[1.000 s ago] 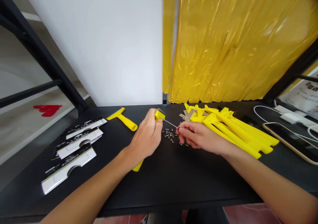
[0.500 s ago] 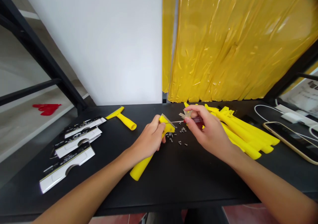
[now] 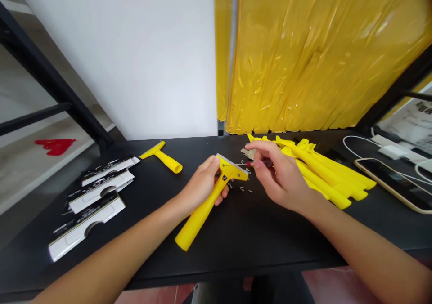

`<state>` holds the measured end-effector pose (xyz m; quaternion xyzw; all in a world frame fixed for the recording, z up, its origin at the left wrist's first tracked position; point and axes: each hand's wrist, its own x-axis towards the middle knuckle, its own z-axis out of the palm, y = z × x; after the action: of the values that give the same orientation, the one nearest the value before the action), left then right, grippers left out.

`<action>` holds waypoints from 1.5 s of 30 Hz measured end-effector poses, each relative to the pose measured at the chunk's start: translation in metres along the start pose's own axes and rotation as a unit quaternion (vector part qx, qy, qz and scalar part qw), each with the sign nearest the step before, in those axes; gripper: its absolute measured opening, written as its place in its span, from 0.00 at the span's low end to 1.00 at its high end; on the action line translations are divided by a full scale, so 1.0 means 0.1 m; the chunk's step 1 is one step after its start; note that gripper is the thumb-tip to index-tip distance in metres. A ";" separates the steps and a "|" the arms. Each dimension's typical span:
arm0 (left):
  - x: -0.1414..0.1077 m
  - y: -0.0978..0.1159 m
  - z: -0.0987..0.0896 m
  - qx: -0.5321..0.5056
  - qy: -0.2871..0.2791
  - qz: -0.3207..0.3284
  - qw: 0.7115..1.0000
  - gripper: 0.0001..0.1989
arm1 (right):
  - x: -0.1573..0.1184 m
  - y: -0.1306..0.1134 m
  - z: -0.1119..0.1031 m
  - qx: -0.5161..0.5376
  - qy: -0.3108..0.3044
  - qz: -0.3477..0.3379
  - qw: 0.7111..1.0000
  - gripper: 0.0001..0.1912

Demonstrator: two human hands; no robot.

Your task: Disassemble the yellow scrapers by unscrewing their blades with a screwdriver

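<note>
My left hand [image 3: 200, 185] is closed around the neck of a yellow scraper [image 3: 200, 218], whose wide head points up and right with a metal blade along its far edge. In my right hand [image 3: 281, 173] is a screwdriver [image 3: 250, 164] with a dark red handle, mostly hidden by the fingers. Its thin shaft points left, and the tip meets the scraper head near its left end. Small screws [image 3: 242, 188] lie loose on the black table just behind the head. Flat metal pieces [image 3: 248, 152] show past my right fingertips.
Another yellow scraper [image 3: 167, 161] lies at back left. White and black printed packages [image 3: 101, 212] overlap on the left. Several yellow scraper handles [image 3: 334, 178] are piled right of my right hand, beside a phone [image 3: 394, 180] and white cables. A yellow plastic sheet [image 3: 303, 61] hangs behind.
The scraper has turned in my left hand, so the broad face of its head now shows. The screwdriver tip stays at the head. The view has shifted slightly.
</note>
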<state>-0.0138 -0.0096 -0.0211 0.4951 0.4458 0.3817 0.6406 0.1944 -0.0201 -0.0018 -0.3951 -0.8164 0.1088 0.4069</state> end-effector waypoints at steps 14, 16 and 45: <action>0.00 0.00 0.05 0.022 -0.021 -0.034 0.999 0.11 | 0.06 -0.01 0.01 0.034 0.039 0.020 0.998 0.09; -0.02 0.04 0.04 0.023 -0.020 -0.040 0.999 0.09 | 0.06 0.00 0.01 0.060 0.035 0.040 0.997 0.08; -0.02 -0.03 -0.21 0.589 0.034 0.344 0.731 0.13 | 0.14 0.15 0.24 0.446 -0.132 0.397 0.791 0.20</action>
<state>-0.0346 -0.0064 -0.0259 0.8793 0.4022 0.2534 0.0299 0.1793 0.0037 -0.0163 -0.4412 -0.4943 0.6635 0.3474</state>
